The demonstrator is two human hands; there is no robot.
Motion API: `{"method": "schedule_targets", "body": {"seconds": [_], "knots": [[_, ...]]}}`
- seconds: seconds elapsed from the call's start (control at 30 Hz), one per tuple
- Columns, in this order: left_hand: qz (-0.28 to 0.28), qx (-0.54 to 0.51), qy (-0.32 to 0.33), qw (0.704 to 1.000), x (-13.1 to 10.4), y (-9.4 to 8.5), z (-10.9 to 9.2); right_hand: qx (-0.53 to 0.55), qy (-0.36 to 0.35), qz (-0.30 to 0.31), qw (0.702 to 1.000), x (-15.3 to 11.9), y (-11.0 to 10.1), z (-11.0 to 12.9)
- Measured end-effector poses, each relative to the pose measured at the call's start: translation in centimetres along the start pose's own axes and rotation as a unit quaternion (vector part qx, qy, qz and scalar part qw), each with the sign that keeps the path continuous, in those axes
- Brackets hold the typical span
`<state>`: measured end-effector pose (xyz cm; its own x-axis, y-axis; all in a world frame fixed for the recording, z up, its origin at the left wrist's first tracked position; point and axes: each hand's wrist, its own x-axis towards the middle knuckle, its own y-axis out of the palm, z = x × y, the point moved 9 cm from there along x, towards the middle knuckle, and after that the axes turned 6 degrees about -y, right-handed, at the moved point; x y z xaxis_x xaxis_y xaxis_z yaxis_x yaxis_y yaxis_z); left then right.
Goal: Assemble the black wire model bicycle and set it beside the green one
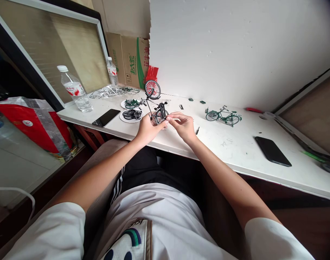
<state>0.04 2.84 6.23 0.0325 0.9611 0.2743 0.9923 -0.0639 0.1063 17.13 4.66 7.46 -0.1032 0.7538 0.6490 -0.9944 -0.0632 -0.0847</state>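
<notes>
Above the white tabletop, a black model bicycle (153,104) is held tilted, one wheel pointing up and away from me. My left hand (149,130) is closed on its lower end, around the nearer wheel. The thumb and forefinger of my right hand (182,125) pinch together at that same wheel's edge; whether a small part sits between them is too small to tell. Behind my left hand, small dark bicycle models (131,114) and green ones (132,104) rest on white round plates. A green model bicycle (223,116) stands on the table to the right.
Left of my hands lie a phone (106,118) and a water bottle (76,90), with a second bottle (112,71) by a cardboard box (129,59). Another phone (272,151) lies at the right. A small screwdriver-like tool (197,130) is beside my right wrist.
</notes>
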Motion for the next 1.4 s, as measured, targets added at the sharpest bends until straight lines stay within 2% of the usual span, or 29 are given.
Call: {"method": "schedule_targets", "body": {"seconds": [0.13,0.47,0.7,0.93,1.4], "knots": [[-0.006,0.021,0.017,1.0,0.0,-0.2,0.1,0.0,0.011,0.001,1.0,0.1,-0.1,-0.3],[-0.028,0.115,0.09,0.989,-0.4,-0.5,-0.8,-0.004,-0.02,0.003,1.0,0.3,-0.4,-1.1],[-0.055,0.152,0.09,0.983,-0.9,-0.5,-1.6,-0.003,-0.008,0.008,1.0,0.2,-0.3,-1.3],[-0.038,0.13,0.087,0.987,-1.2,-0.2,-2.4,-0.009,-0.004,0.017,1.0,0.2,-0.2,-1.4],[-0.034,0.15,0.086,0.984,-1.2,-0.1,-2.1,0.007,0.011,0.019,1.0,0.2,-0.1,-1.4]]}}
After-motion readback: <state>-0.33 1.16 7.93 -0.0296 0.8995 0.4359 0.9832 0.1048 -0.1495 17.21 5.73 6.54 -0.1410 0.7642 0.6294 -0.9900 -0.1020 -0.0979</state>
